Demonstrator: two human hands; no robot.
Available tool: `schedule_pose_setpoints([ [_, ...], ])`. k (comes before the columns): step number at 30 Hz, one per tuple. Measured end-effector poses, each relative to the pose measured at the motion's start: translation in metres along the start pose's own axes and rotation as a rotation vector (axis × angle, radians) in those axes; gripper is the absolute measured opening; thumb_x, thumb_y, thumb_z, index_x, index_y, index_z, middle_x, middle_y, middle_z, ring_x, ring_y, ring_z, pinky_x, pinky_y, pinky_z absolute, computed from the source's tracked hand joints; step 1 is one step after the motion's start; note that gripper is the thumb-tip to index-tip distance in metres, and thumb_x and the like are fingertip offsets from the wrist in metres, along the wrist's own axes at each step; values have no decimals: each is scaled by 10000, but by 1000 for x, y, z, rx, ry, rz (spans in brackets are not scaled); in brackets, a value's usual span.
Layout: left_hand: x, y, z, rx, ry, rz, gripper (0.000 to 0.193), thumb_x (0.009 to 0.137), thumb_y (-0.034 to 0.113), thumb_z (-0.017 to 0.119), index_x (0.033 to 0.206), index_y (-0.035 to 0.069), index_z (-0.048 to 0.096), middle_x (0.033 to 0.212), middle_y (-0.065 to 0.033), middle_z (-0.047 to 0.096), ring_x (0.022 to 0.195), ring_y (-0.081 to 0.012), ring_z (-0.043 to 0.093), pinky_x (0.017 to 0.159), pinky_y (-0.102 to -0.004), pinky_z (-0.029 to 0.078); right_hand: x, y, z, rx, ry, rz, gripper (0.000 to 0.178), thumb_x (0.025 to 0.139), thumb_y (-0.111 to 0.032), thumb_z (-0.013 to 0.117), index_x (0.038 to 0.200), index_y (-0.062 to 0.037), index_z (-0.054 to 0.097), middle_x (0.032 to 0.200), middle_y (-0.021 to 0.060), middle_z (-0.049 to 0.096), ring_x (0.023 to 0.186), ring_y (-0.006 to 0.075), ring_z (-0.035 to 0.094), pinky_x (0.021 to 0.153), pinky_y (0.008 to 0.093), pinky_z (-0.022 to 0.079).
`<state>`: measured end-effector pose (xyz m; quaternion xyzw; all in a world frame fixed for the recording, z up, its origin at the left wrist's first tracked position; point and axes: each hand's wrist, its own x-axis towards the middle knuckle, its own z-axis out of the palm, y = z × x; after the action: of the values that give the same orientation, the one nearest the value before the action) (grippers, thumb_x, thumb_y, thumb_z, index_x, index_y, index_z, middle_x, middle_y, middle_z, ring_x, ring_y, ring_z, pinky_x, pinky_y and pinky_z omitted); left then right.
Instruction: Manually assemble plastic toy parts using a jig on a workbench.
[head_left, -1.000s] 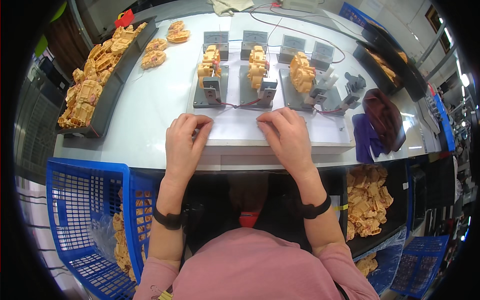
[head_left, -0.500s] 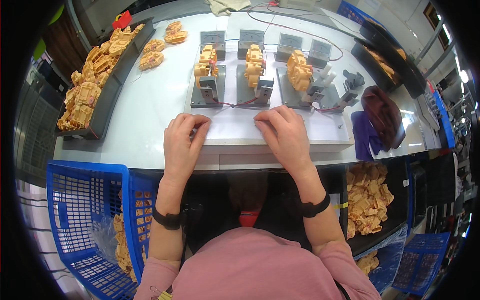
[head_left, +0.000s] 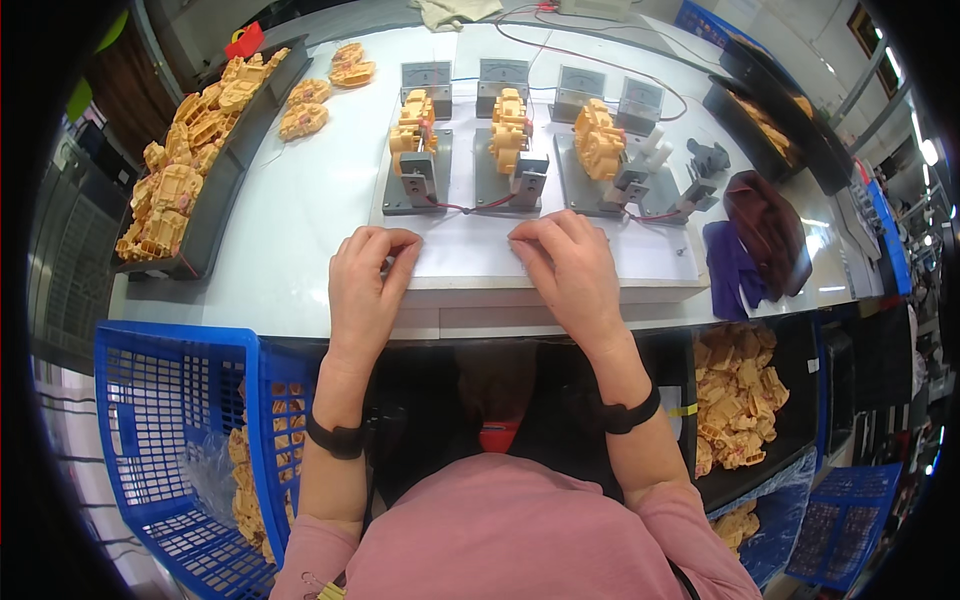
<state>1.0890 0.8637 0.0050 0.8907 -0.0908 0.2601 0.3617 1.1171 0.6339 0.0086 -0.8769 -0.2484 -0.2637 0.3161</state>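
Left hand (head_left: 362, 285) and right hand (head_left: 578, 270) at near edge of white board (head_left: 465, 262), apart from each other. On each, thumb and fingertips drawn close; cannot tell whether grip meets or pinches anything. Beyond hands, on board: three yellow parts (head_left: 508, 135), upright on grey stands (head_left: 408, 198), meters (head_left: 427, 84) behind. Left on tabletop (head_left: 275, 220): loose yellow pieces (head_left: 303, 121), near dark bin (head_left: 236, 158) heaped with more. Right of board: brown cloth (head_left: 762, 240), purple cloth (head_left: 733, 272).
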Motion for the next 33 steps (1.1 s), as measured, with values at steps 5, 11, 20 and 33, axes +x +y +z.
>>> schedule_pose_setpoints([
  [5, 0, -1, 0, -7, 0, -8, 80, 860, 131, 653, 888, 56, 664, 852, -59, 612, 771, -236, 561, 703, -344, 432, 1, -1, 0, 5, -2, -1, 63, 822, -108, 672, 880, -84, 673, 832, 50, 601, 825, 260, 570, 752, 368, 437],
  [11, 0, 0, 0, -14, -4, -2, 85, 859, 132, 652, 881, 51, 659, 852, -63, 611, 773, -239, 565, 705, -345, 434, 0, 0, 1, 2, 4, -5, 45, 834, -142, 673, 873, -120, 668, 847, 11, 594, 833, 229, 570, 759, 357, 418],
  [20, 0, -1, 0, -40, -8, -31, 85, 860, 144, 653, 873, 61, 663, 842, -61, 608, 775, -238, 571, 727, -350, 416, 0, -2, 1, -1, 4, -1, 54, 830, -145, 678, 874, -117, 665, 855, 13, 598, 840, 233, 568, 775, 359, 419],
  [33, 2, 3, 4, 73, 34, 14, 66, 844, 82, 638, 873, 25, 653, 841, -95, 623, 756, -262, 575, 673, -342, 465, 0, 1, 2, -34, 13, -66, 42, 821, -139, 681, 851, -127, 654, 842, 3, 589, 841, 222, 566, 776, 356, 418],
])
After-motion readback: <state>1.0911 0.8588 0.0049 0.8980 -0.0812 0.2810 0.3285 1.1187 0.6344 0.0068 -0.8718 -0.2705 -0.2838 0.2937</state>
